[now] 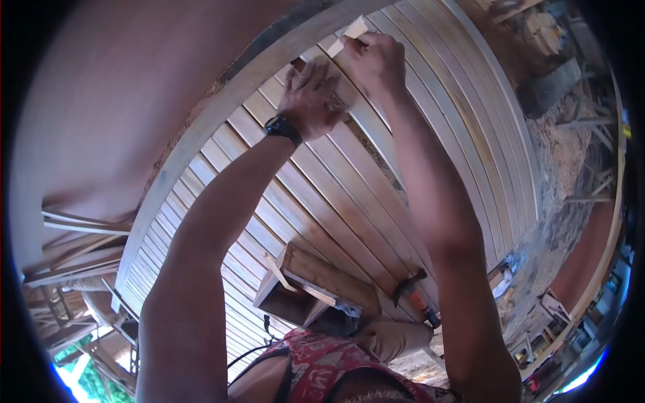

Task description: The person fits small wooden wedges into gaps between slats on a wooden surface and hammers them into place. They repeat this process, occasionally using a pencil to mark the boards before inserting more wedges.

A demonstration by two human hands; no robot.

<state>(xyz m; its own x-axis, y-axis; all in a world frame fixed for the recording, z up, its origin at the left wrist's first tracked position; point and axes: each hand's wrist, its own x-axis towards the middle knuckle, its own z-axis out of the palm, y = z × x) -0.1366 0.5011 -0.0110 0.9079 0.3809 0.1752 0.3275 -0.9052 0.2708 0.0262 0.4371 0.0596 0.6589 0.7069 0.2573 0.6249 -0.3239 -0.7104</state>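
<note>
Long wooden slats (322,174) run side by side inside a curved wooden frame (175,161). My left hand (312,101), with a dark watch (283,129) on the wrist, lies with its fingers spread on the slats near the frame's upper edge. To its right, my right hand (376,60) is closed on a pale piece (349,35), which looks like thin wood or folded paper, over the slats beside the frame. A gap shows between two slats below the hands.
An open wooden box (329,275) with a stick and some crumpled material rests on the slats near my body. Right of it lies a hammer (418,299) with an orange and black handle. Timber (80,248) is stacked at the left; sawdust (561,154) covers the ground at right.
</note>
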